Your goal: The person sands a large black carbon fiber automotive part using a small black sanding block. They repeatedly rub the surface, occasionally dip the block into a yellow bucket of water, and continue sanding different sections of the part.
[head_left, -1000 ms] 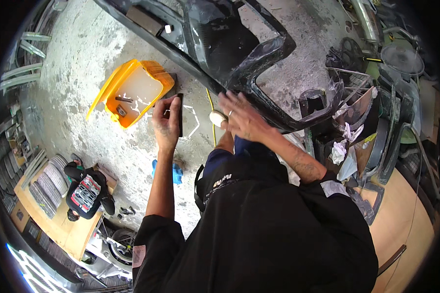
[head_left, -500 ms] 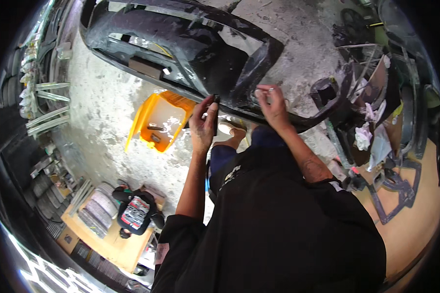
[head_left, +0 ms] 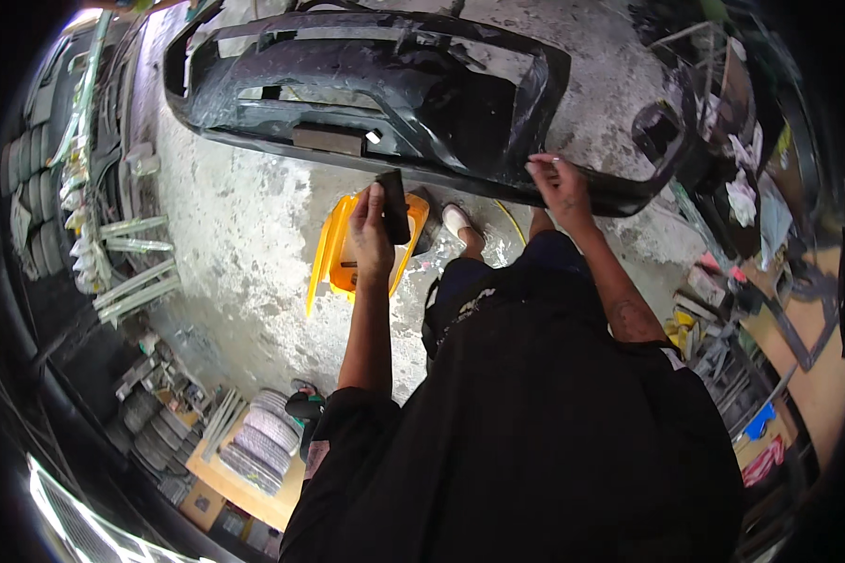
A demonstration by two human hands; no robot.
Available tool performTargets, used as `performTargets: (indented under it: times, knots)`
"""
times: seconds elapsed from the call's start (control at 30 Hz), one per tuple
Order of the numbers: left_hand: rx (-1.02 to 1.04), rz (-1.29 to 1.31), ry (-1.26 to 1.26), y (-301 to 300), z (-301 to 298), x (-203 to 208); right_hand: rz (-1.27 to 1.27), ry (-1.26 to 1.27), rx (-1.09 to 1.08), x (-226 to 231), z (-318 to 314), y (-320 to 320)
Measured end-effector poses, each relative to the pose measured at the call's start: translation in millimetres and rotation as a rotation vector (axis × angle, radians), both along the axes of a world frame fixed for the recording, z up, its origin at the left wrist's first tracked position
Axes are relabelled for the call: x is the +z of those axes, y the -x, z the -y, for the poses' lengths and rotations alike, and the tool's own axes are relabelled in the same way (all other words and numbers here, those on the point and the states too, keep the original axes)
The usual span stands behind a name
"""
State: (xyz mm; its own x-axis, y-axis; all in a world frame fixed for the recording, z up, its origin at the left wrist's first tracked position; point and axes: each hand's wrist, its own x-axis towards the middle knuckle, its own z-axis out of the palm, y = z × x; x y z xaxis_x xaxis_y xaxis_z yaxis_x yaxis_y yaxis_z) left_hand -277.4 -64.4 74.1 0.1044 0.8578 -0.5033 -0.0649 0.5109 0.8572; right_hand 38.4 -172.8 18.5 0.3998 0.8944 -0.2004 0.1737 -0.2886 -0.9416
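A large black car bumper (head_left: 441, 167) stretches across the floor in front of me, its surface dusty and scuffed. My left hand (head_left: 373, 235) holds up a dark rectangular block (head_left: 394, 206), gripped at its left side, on the near side of the bumper's edge. Farther right, my right hand (head_left: 563, 188) is over the bumper's near edge with its fingers curled in. Whether anything small is between those fingers is hidden, and contact with the bumper is unclear. A brown block (head_left: 329, 140) lies along the bumper's near edge.
A yellow plastic tub (head_left: 321, 253) stands on the concrete floor below my left hand. At left are stacked dark parts (head_left: 38, 202) and pale wrapped strips (head_left: 136, 281). A wooden table (head_left: 253, 497) bears wrapped rolls. Scrap and black frames (head_left: 807, 319) crowd the right.
My left hand has drawn the dark block back from the bumper's edge and turned its broad face into view. My view has shifted, and the other person at lower left is now mostly hidden.
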Motion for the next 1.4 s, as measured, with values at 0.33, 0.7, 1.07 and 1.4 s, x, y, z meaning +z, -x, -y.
performTargets:
  times: [0.33, 0.7, 1.07, 1.4]
  knots:
    - [-0.1, -0.062, 0.011, 107.7, -4.4, -3.8, 0.875, -0.01, 0.194, -25.7, 3.8, 94.5]
    - [0.072, -0.024, -0.005, 150.6, -3.7, 6.3, 0.844, 0.003, 0.321, -35.0, 19.2, 110.8]
    - [0.111, -0.093, 0.01, 178.6, 20.7, 4.0, 0.873, -0.009, 0.339, -37.6, 22.4, 122.6]
    - [-0.006, -0.054, -0.011, 129.6, 26.0, -1.5, 0.355, 0.182, 0.467, 6.0, 20.8, 154.8]
